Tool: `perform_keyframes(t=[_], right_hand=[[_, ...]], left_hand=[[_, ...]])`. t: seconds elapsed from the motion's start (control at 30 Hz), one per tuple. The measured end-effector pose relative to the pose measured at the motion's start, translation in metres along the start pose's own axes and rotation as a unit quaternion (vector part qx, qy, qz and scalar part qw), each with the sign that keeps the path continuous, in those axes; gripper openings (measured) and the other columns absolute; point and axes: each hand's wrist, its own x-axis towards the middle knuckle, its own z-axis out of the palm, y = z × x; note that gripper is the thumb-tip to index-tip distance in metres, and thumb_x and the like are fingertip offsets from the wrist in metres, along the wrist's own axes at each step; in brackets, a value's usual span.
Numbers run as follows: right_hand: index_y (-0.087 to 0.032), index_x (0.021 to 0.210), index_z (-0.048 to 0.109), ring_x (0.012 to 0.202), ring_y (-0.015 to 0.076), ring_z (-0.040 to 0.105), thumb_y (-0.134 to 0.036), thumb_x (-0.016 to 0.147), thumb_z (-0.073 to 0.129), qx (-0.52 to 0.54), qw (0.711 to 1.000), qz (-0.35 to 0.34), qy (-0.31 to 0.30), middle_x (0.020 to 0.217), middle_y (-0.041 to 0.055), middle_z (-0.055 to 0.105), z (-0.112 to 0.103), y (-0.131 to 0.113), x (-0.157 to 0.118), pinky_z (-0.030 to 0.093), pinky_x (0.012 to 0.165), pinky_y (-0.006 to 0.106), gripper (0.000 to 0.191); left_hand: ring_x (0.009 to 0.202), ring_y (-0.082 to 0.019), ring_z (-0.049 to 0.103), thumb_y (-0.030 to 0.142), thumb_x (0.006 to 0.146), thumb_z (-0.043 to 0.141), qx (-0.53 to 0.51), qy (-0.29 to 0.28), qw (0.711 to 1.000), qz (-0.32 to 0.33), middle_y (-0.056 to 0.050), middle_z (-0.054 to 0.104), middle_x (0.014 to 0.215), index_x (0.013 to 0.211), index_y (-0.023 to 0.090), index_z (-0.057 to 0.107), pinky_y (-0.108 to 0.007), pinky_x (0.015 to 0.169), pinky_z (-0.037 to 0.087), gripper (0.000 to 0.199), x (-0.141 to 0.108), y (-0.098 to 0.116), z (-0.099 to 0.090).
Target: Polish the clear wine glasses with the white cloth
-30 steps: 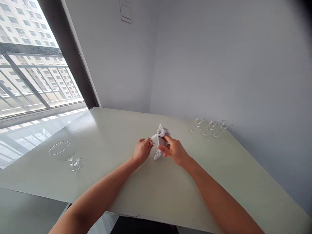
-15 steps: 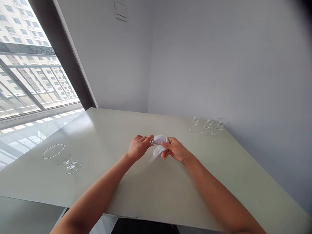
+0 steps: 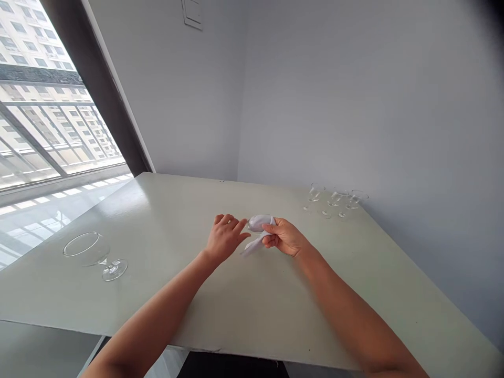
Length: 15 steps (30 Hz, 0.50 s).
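My right hand (image 3: 284,237) grips a white cloth (image 3: 260,223) bunched around a small clear glass (image 3: 249,226), with the glass end poking out to the left and a cloth tail hanging down. My left hand (image 3: 225,239) is open, fingers spread, just left of the glass. Its fingertips are very near the glass, but they do not appear to hold it. The rest of the glass is hidden inside the cloth.
A large stemmed glass (image 3: 92,256) lies on the pale green table (image 3: 177,202) at the left. Several small stemmed glasses (image 3: 334,199) stand at the far right near the wall. A window (image 3: 51,115) lies to the left.
My left hand has let go and moved slightly left, its fingers spreading. My right hand now holds the cloth-wrapped glass alone. The view has tilted slightly.
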Motion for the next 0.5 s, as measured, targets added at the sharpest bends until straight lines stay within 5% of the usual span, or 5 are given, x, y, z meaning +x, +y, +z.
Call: perform_keyframes(t=[0.1,0.2,0.27,0.4,0.5], right_hand=[[-0.014,0.096,0.059,0.054,0.0143,0.063,-0.039,0.072,0.063,-0.076,0.996,-0.027,-0.042,0.066,0.0012,0.063,0.002,-0.007,-0.008,0.050,0.062,0.030,0.035],[-0.015,0.091,0.060,0.059,0.0153,0.065,-0.037,0.073,0.063,-0.199,0.973,-0.029,-0.110,0.076,0.0013,0.064,-0.003,-0.023,-0.023,0.049,0.072,0.032,0.029],[-0.015,0.089,0.060,0.060,0.0160,0.065,-0.037,0.075,0.061,-0.225,0.965,-0.009,-0.134,0.075,0.0014,0.064,-0.007,-0.028,-0.027,0.049,0.072,0.032,0.026],[-0.014,0.091,0.058,0.056,0.0172,0.065,-0.037,0.074,0.062,-0.156,0.986,-0.006,-0.050,0.067,0.0022,0.063,-0.007,-0.018,-0.015,0.050,0.057,0.028,0.028],[-0.013,0.096,0.056,0.053,0.0157,0.063,-0.036,0.072,0.064,-0.037,0.999,0.000,0.004,0.064,0.0026,0.063,-0.001,-0.003,-0.002,0.048,0.049,0.025,0.033]], left_hand=[[0.076,-0.018,0.054,0.047,0.082,0.045,-0.094,-0.072,0.991,-0.061,-0.003,0.062,0.066,0.089,0.023,0.064,-0.032,0.073,0.039,0.032,0.000,-0.004,-0.003],[0.062,-0.012,0.052,0.051,0.084,0.035,-0.286,-0.268,0.916,-0.086,-0.002,0.061,0.065,0.077,0.018,0.063,-0.025,0.059,0.040,0.045,0.002,-0.008,-0.009],[0.062,-0.012,0.053,0.051,0.085,0.031,-0.338,-0.331,0.877,-0.090,-0.002,0.063,0.069,0.080,0.017,0.063,-0.024,0.057,0.041,0.048,0.002,-0.007,-0.008],[0.089,-0.019,0.056,0.039,0.082,0.047,-0.149,-0.106,0.979,-0.094,-0.004,0.066,0.089,0.111,0.024,0.055,-0.035,0.081,0.041,0.034,-0.003,0.002,0.003],[0.103,-0.022,0.051,0.028,0.080,0.053,0.010,0.033,0.999,-0.014,-0.005,0.067,0.089,0.113,0.025,0.054,-0.045,0.098,0.024,0.033,-0.007,0.007,0.008]])
